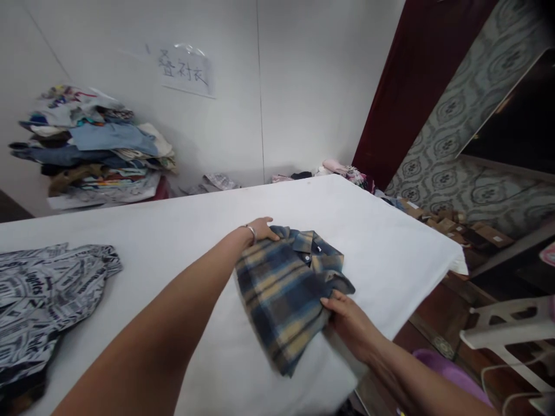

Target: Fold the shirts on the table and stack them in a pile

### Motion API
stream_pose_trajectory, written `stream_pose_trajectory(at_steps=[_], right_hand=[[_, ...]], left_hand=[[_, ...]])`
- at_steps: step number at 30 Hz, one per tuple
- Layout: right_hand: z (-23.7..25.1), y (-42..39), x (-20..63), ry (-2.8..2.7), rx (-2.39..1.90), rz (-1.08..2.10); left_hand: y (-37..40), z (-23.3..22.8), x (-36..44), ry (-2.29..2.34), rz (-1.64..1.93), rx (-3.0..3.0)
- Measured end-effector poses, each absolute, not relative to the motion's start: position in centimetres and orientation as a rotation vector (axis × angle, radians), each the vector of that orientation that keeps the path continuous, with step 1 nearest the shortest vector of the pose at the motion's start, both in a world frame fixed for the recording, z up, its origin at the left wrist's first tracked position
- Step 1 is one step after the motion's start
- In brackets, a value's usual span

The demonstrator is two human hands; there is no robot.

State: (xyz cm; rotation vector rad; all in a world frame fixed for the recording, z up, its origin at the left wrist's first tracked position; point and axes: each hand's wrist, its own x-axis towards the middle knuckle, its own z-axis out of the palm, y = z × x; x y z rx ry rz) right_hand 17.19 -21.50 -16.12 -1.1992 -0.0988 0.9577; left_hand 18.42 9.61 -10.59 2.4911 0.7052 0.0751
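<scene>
A plaid shirt (pixel 281 289) in blue, tan and dark grey lies partly folded on the white-covered table (pixel 173 231), its collar toward the far right. My left hand (pixel 260 229), with a silver bangle at the wrist, is at the shirt's far left edge; its fingers close on the cloth by the shoulder. At the shirt's near right side, my right hand (pixel 347 318) pinches the edge between thumb and fingers. The lower part of the shirt hangs in a loose flap toward me.
A black-and-white printed garment (pixel 52 300) lies at the table's left. Behind stands a tall clothes pile (pixel 99 144). A paper sign (pixel 186 72) is on the wall. At right are boxes (pixel 489 234), a white plastic stool (pixel 511 329) and a purple basin (pixel 451 375).
</scene>
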Motion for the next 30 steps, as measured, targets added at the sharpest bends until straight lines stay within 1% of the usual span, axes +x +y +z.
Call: stream_pose_trajectory(at_steps=[3,7,9,11,13,17,19,21,24,27,30], right_hand=[[-13.2,-20.5,19.6,-0.306,-1.248,0.797],[-8.4,-18.2,23.6,-0.605,-1.174,0.464],[-7.1,-17.4,24.7,-0.736,-1.143,0.344],[-7.5,-17.4,24.8,-0.847,-1.172,0.344],[-9.8,-18.3,24.0,-0.930,-1.260,0.444],[-16.4,-22.2,21.5,-1.153,-1.462,0.706],[-18.1,-24.1,20.8,-1.231,-1.473,0.810],[-18.1,-25.3,20.7,-1.226,-1.441,0.926],[-16.2,-25.1,21.1,-1.100,-1.506,1.036],[-14.7,-22.9,21.1,-0.911,-1.720,0.898],[-14.3,-20.3,20.6,-0.853,-1.748,0.760]], left_hand=[[11.0,-6.6,15.4,0.645,0.253,2.343],[10.6,-0.6,8.7,0.376,0.742,1.967],[8.8,0.5,4.6,0.308,0.924,1.969],[5.9,-0.8,0.3,0.379,1.055,2.101],[2.5,-4.6,-3.8,0.566,1.063,2.245],[-4.3,-14.0,-10.4,0.852,0.636,2.217],[-6.6,-16.6,-12.2,0.911,0.533,2.096],[-7.6,-17.0,-12.9,0.930,0.504,1.922],[-7.0,-15.7,-12.2,1.029,0.521,1.656],[-5.3,-14.9,-10.1,1.197,0.570,1.593],[-4.3,-14.8,-7.8,1.307,0.673,1.678]])
